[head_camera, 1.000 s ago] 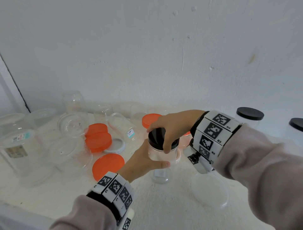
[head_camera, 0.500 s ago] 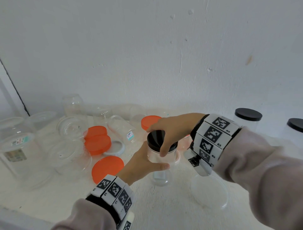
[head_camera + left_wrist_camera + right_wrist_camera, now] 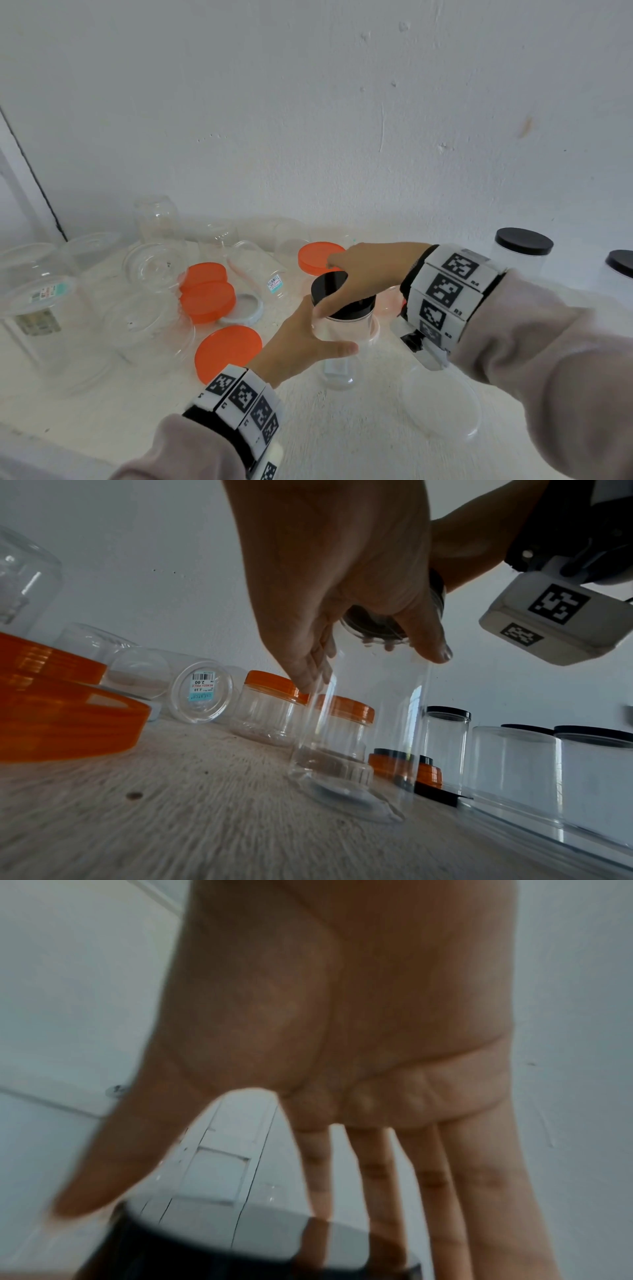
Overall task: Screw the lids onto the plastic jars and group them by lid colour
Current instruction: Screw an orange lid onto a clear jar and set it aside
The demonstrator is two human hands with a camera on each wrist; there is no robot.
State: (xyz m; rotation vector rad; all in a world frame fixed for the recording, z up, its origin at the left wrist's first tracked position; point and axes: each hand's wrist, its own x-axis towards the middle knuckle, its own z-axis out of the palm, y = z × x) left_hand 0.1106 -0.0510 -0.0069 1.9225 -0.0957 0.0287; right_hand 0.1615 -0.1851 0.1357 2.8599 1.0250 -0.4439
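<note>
A clear plastic jar stands upright on the white table. My left hand grips its body from the left, thumb across the front. A black lid sits on the jar's mouth. My right hand holds this lid from above, thumb down its near side and fingers over the far rim. In the right wrist view the right hand's fingers reach across the black lid. The left wrist view shows my left hand round the jar, with the lid seen through it.
Loose orange lids and a white lid lie left of the jar, among several open clear jars. Two black-lidded jars stand at the far right. A clear lid lies at the front right.
My right hand has turned on the black lid, the thumb swinging leftward round its near side. The left hand and the jar stay in place.
</note>
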